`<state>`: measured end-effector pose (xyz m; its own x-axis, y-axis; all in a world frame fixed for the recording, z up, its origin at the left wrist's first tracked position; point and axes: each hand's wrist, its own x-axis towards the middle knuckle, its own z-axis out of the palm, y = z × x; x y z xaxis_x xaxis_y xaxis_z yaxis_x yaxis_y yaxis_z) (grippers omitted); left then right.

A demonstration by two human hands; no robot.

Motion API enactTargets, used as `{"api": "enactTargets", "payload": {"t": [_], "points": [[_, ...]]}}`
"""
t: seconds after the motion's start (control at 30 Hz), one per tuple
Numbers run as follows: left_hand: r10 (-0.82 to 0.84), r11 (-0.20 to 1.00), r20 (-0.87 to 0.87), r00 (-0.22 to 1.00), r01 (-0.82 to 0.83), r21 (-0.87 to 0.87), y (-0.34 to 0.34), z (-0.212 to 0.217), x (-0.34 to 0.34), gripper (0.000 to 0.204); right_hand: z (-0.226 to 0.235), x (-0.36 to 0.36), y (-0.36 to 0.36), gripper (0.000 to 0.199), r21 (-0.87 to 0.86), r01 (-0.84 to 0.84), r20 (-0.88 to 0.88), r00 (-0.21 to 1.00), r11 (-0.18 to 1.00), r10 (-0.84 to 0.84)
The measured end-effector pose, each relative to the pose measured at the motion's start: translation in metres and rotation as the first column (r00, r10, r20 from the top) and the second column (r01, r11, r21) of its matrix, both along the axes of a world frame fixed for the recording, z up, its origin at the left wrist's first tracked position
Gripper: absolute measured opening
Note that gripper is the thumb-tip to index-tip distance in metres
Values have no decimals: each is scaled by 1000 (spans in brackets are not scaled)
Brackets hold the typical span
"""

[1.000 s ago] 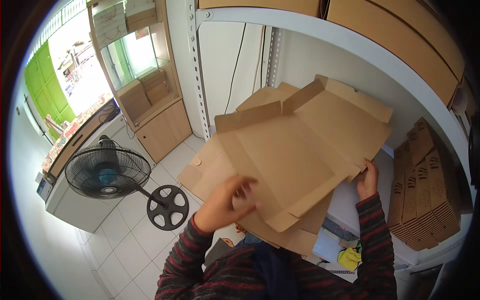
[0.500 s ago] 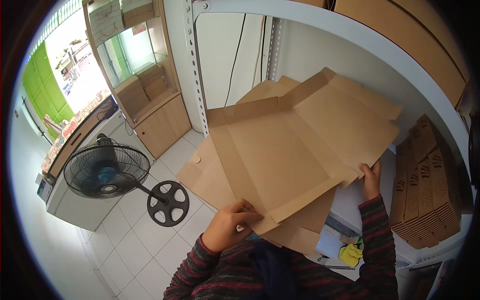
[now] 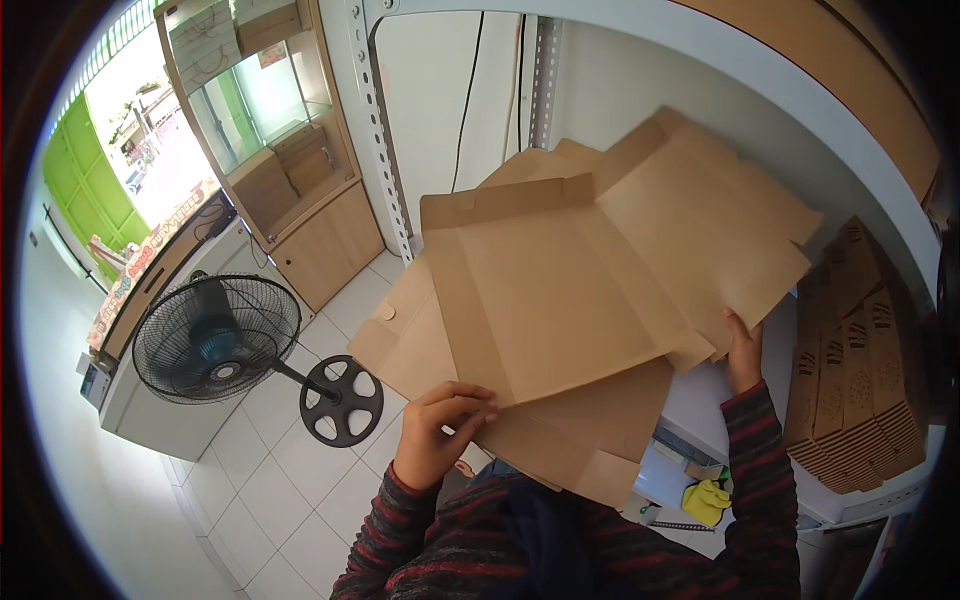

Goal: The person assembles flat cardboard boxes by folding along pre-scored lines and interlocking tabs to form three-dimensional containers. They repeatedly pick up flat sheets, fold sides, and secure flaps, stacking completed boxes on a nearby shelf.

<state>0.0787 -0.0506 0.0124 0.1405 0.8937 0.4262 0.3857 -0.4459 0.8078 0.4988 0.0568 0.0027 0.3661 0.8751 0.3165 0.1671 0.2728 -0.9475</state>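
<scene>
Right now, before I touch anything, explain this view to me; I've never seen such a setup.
There is no machine: these are a person's own bare hands. The view comes from a wide fisheye camera worn on the head, looking down, so straight edges bend near the rim. The left hand pinches the near left corner of an unfolded cardboard sheet; the right hand holds its right edge. More flat cardboard lies beneath, mostly hiding whatever supports it. A brown cardboard stack is at right, a black fan at left.
</scene>
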Motion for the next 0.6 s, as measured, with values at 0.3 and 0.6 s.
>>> {"api": "enactTargets", "payload": {"t": [0.3,0.6], "points": [[83,996,147,986,-86,16,23,12,4,20,-6,9,1,33,60,48,275,959,997,-62],[40,985,275,961,9,-175,24,-15,13,9,-1,9,7,56,180,189,363,899,965,-244]]}}
